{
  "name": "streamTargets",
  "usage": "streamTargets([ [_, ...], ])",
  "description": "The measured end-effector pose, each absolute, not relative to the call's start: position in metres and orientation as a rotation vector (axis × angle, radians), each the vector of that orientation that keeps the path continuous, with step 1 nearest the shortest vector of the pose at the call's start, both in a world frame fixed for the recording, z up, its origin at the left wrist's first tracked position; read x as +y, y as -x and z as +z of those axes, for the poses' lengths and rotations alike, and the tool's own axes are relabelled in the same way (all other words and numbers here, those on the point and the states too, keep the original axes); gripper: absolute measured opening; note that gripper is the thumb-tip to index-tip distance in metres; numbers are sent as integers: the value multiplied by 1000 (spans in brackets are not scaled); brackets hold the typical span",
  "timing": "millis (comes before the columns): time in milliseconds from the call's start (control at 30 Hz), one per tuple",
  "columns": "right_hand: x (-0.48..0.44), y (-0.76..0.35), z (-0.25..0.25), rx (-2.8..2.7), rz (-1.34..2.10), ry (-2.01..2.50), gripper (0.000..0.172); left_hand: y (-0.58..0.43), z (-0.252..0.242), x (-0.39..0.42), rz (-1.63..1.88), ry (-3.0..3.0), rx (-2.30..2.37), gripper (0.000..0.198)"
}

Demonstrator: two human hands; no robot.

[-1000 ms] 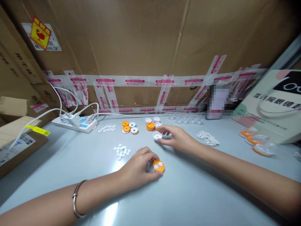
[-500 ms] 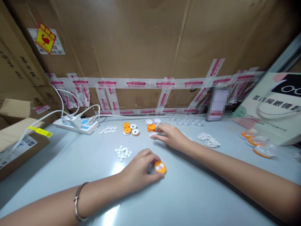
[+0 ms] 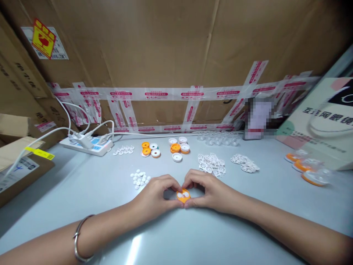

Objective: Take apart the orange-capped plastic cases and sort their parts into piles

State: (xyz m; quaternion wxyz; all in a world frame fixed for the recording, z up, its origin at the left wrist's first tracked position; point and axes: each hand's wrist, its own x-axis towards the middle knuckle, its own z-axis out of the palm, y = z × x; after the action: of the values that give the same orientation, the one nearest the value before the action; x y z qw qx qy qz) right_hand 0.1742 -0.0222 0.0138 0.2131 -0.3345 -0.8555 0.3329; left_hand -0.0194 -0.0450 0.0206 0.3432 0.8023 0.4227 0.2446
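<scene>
My left hand (image 3: 158,191) and my right hand (image 3: 211,189) meet over the middle of the table. Between them they grip a small round orange plastic case (image 3: 183,199), thumbs at its near edge and fingers at its far edge. Two white round pieces sit inside the case, and it lies low over the table. Left of my left hand is a loose group of small white discs (image 3: 140,179). Beyond my right hand lies a pile of white openwork plastic wheels (image 3: 211,164). A single white round cap (image 3: 177,157) rests behind both hands.
Orange and white round caps stand in two groups, left (image 3: 146,151) and right (image 3: 175,148). Small white pegged parts (image 3: 123,150) lie beside a power strip (image 3: 91,146). Clear domes (image 3: 222,140), a phone (image 3: 257,117), clear-topped orange assemblies (image 3: 316,176) and cardboard boxes (image 3: 165,44) surround the table.
My right hand has left the caps at the back and come down to the orange case, which both hands now grip. The white cap it was touching stays on the table.
</scene>
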Motion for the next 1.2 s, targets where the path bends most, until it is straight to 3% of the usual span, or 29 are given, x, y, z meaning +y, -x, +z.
streamTargets([
  [533,-24,-171,12,-2321,963,1009,26,11,31,-38,471,-2135,1236,5],
  [1000,-25,-170,13,-2320,943,1011,24,18,14,-42,543,-2716,950,18],
  [1200,-26,-170,17,-2310,970,1024,19,35,47,-29,531,-2700,1082,17],
])
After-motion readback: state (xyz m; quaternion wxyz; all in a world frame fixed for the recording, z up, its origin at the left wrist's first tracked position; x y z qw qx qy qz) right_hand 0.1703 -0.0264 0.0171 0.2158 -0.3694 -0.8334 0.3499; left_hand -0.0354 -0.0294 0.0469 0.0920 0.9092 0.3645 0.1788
